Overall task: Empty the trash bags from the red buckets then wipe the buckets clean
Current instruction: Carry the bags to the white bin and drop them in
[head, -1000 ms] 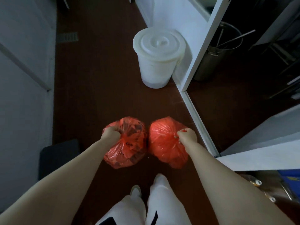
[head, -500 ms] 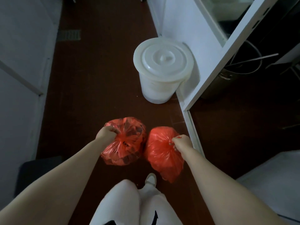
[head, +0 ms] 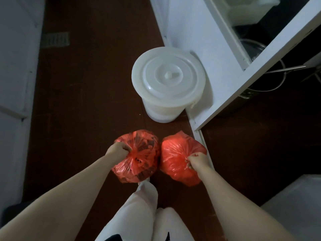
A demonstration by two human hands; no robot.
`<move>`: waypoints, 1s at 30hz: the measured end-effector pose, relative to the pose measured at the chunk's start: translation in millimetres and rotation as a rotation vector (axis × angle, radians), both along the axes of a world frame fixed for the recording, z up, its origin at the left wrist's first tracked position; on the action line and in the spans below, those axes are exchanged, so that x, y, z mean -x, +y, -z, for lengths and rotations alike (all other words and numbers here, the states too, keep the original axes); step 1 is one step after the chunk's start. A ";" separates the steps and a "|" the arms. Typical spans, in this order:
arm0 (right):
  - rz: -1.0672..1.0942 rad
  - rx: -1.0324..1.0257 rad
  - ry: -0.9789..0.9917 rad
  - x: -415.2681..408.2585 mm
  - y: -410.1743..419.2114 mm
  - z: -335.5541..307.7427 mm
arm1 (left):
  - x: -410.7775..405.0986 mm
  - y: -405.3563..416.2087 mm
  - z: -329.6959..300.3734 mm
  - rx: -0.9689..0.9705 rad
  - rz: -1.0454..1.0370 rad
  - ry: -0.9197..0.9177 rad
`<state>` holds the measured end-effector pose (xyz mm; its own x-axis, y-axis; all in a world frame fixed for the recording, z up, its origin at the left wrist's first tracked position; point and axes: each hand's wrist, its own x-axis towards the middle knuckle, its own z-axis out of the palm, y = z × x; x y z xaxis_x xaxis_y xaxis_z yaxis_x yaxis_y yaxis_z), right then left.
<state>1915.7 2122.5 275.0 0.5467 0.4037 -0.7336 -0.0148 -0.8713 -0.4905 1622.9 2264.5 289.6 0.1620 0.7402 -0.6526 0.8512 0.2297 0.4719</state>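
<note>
- Bags, two, red plastic, full, carried side by side and nearly touching above the dark floor point(head: 83, 105).
- Left bag point(head: 139, 157): see-through, dark scraps inside; gathered neck on top, clenched in the left hand point(head: 119, 150). The body of the bag hangs below and to the right of those fingers.
- Right bag point(head: 178, 160): more opaque, plain red; neck bunched in the right hand point(head: 198, 160), fingers curled tight round the plastic. Its body hangs below and to the left of those fingers.
- Both fists closed on their bags; no finger free on either side.
- Long axis of each bag: roughly vertical, neck up, bulk down, as seen from above.
- Bin point(head: 167, 84): white, round, lid on with a small knob in the middle; stands ahead of both sets of fingers, beside a white frame point(head: 260, 70). It lies slightly to the right, so the right hand looks a little nearer.
- Judgement: if the bin is where the bags go, the lid must come off first, and neither hand is free to lift it; one bag would have to be set down or passed over.
- Red buckets: none in sight.
- Legs point(head: 139, 211): pale trousers, directly beneath the bags.
</note>
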 end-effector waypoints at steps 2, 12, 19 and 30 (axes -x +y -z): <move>0.005 0.008 0.005 -11.0 20.6 8.0 | -12.6 20.1 5.2 0.013 0.043 0.019; 0.023 0.039 0.032 -61.4 107.3 46.5 | -68.1 103.3 44.2 0.063 0.104 0.086; -0.054 0.094 0.004 -92.0 145.9 78.4 | -93.5 136.7 75.6 0.066 0.047 0.184; -0.148 0.180 0.051 -124.1 181.7 160.4 | -124.7 173.0 139.3 0.057 -0.033 0.217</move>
